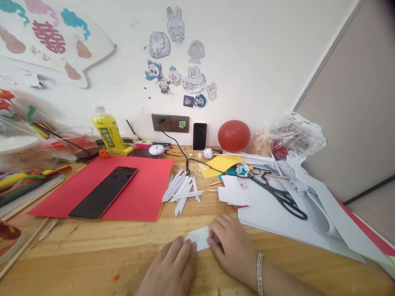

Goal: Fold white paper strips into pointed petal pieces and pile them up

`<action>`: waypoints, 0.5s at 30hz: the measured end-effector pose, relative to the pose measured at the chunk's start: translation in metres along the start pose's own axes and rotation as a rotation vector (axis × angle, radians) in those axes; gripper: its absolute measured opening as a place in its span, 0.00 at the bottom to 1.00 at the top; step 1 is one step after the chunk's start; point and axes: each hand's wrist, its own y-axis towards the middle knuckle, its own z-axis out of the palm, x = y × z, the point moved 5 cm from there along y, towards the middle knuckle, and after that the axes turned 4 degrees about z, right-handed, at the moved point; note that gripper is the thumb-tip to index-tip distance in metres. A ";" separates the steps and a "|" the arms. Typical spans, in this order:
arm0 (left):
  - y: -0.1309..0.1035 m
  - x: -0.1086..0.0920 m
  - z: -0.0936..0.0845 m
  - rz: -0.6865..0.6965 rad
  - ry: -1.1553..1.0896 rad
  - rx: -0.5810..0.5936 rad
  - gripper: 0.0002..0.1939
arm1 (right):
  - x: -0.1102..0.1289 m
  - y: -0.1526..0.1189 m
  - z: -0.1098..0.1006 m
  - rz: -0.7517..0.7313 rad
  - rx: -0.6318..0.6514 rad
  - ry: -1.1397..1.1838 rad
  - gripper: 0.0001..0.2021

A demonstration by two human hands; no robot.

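Note:
A small folded piece of white paper (198,237) lies on the wooden table between my hands. My left hand (173,263) rests over its left end, fingers close together and pressing it against the wood. At the right end, my right hand (230,246) has its fingers curled, with thumb and forefinger pinching the paper's edge. What lies under both palms is hidden. Beyond the hands sits a loose pile of narrow folded white paper strips (182,191). To the right of that pile are small white paper pieces (233,191).
A phone (103,192) lies on red paper (148,185) at the left. Black scissors (279,195) rest on white sheets (265,222) at the right. Along the wall stand a yellow bottle (108,129), another phone (200,136) and a red balloon (234,136). A black cable (175,142) runs from the socket.

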 end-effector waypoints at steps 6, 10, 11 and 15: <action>-0.005 0.005 -0.009 -0.006 -0.070 -0.034 0.18 | -0.002 0.001 0.000 0.032 0.026 0.028 0.07; -0.004 0.013 -0.022 -0.100 -0.135 -0.142 0.16 | -0.002 0.001 0.000 0.016 0.030 0.039 0.07; -0.004 0.015 -0.024 -0.124 -0.144 -0.163 0.16 | -0.002 0.001 0.000 0.011 0.026 0.040 0.07; -0.004 0.021 -0.027 -0.161 -0.175 -0.155 0.16 | -0.002 0.000 0.001 0.008 0.024 0.042 0.07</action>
